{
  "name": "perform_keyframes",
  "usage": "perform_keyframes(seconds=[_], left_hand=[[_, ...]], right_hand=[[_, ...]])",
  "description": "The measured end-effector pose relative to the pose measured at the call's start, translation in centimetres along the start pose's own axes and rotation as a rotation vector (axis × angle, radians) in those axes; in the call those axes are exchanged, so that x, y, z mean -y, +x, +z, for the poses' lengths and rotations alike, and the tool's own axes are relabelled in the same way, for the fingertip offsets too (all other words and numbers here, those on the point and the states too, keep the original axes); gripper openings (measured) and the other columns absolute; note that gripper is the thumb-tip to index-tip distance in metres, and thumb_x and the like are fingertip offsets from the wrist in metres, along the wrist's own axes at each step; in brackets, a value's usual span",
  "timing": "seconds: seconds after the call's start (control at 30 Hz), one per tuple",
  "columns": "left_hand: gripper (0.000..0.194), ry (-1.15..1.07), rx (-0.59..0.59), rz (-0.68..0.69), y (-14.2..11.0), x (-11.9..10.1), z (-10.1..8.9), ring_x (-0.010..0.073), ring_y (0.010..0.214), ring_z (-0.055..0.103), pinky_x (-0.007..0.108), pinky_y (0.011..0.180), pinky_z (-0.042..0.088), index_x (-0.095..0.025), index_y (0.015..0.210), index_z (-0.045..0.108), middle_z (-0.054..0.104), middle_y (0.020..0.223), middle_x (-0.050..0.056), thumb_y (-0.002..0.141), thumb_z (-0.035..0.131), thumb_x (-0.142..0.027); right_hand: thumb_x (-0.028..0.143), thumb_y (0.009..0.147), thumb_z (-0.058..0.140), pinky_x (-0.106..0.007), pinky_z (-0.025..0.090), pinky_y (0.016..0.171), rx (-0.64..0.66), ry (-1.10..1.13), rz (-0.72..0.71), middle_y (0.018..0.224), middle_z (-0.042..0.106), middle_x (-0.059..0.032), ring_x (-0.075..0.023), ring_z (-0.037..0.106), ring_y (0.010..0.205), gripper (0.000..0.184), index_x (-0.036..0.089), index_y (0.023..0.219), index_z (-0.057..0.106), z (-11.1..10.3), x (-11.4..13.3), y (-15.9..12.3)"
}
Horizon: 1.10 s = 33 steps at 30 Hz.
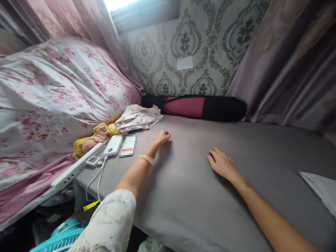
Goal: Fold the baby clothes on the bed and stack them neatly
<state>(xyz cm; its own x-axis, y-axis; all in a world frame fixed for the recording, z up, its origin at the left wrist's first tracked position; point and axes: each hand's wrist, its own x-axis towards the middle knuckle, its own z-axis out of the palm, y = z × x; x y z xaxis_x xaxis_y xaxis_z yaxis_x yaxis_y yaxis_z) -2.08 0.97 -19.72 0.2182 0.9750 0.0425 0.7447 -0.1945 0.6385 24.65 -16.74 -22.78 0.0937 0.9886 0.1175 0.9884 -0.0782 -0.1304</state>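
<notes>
My left hand (pixel 163 137) rests on the grey sheet (pixel 199 196) of a bed, curled into a loose fist with nothing visible in it; a pale bangle (pixel 147 159) circles that wrist. My right hand (pixel 220 163) lies flat on the sheet further right, fingers stretched out toward the left, holding nothing. Nearest my left hand are a small white card or packet (pixel 127 145) and a white power bank (pixel 112 145). A folded patterned cloth (pixel 139 118) lies just beyond them.
A floral quilt (pixel 52 98) is heaped at the left, with a yellow plush toy (pixel 90 141) and a white power strip (pixel 78 166) at its foot. A black and red roll (pixel 199 106) lies along the patterned wall. Curtains hang at right. A white sheet of paper (pixel 321 189) sits at the right edge.
</notes>
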Motion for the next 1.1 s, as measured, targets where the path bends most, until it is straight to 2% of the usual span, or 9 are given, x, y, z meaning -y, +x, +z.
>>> perform_keyframes(seconds=[0.13, 0.27, 0.4, 0.57, 0.77, 0.93, 1.1], left_hand=[[0.027, 0.021, -0.166, -0.086, 1.4, 4.2, -4.2, 0.0183, 0.074, 0.065, 0.026, 0.070, 0.048, -0.010, 0.089, 0.073, 0.071, 0.077, 0.008, 0.075, 0.051, -0.018], [0.023, 0.082, -0.307, -0.197, 2.4, 8.1, -8.3, 0.0236, 0.083, 0.067, 0.031, 0.078, 0.049, -0.013, 0.084, 0.074, 0.073, 0.080, 0.010, 0.070, 0.055, -0.016], [0.026, 0.139, -0.436, -0.265, 2.7, 10.9, -11.7, 0.0260, 0.095, 0.066, 0.032, 0.085, 0.049, -0.015, 0.088, 0.073, 0.074, 0.090, 0.010, 0.071, 0.055, -0.016], [0.032, 0.226, -0.563, -0.268, 3.3, 12.9, -14.8, 0.0265, 0.103, 0.065, 0.032, 0.091, 0.046, -0.013, 0.098, 0.073, 0.073, 0.104, 0.013, 0.076, 0.051, -0.017], [0.029, 0.423, -0.596, -0.292, 5.0, 13.9, -16.5, 0.0280, 0.106, 0.060, 0.035, 0.094, 0.044, -0.015, 0.098, 0.074, 0.072, 0.106, 0.012, 0.081, 0.051, -0.020], [0.027, 0.465, -0.579, -0.330, 6.6, 14.1, -16.5, 0.0320, 0.114, 0.052, 0.041, 0.095, 0.039, -0.018, 0.101, 0.072, 0.068, 0.112, 0.012, 0.081, 0.055, -0.025], [0.024, 0.483, -0.627, -0.333, 8.2, 14.6, -16.5, 0.0381, 0.117, 0.045, 0.049, 0.097, 0.035, -0.018, 0.099, 0.069, 0.060, 0.120, 0.015, 0.079, 0.058, -0.027]], right_hand=[[0.032, 0.097, 0.038, -0.041, 0.038, 0.103, 0.023, 0.029, -0.053, 0.143, 0.050, -0.0158, -0.0286, 0.048, 0.129, 0.042, 0.014, 0.130, 0.057, 0.1, 4.7, 0.9], [0.031, 0.097, 0.040, -0.039, 0.039, 0.096, 0.029, 0.036, -0.088, 0.129, 0.060, -0.0145, -0.0269, 0.055, 0.118, 0.036, 0.015, 0.121, 0.061, 0.0, 7.4, 1.5], [0.036, 0.098, 0.040, -0.038, 0.040, 0.089, 0.013, 0.017, -0.053, 0.116, 0.064, -0.0141, -0.0279, 0.058, 0.108, 0.036, 0.014, 0.114, 0.064, -0.1, 8.4, 2.3], [0.039, 0.099, 0.038, -0.038, 0.039, 0.086, -0.016, -0.002, 0.005, 0.110, 0.065, -0.0141, -0.0282, 0.058, 0.104, 0.038, 0.016, 0.105, 0.067, 0.3, 8.2, 3.1], [0.039, 0.098, 0.039, -0.037, 0.039, 0.084, -0.079, 0.034, 0.036, 0.110, 0.066, -0.0114, -0.0269, 0.058, 0.102, 0.036, 0.018, 0.104, 0.068, 1.3, 7.7, 3.5], [0.040, 0.098, 0.037, -0.037, 0.040, 0.083, -0.128, 0.035, -0.007, 0.108, 0.065, -0.0117, -0.0276, 0.057, 0.100, 0.038, 0.018, 0.104, 0.067, 2.0, 7.3, 3.6], [0.039, 0.098, 0.036, -0.037, 0.041, 0.083, -0.161, 0.039, -0.017, 0.107, 0.064, -0.0125, -0.0272, 0.056, 0.097, 0.038, 0.019, 0.105, 0.067, 2.6, 7.1, 3.8]])
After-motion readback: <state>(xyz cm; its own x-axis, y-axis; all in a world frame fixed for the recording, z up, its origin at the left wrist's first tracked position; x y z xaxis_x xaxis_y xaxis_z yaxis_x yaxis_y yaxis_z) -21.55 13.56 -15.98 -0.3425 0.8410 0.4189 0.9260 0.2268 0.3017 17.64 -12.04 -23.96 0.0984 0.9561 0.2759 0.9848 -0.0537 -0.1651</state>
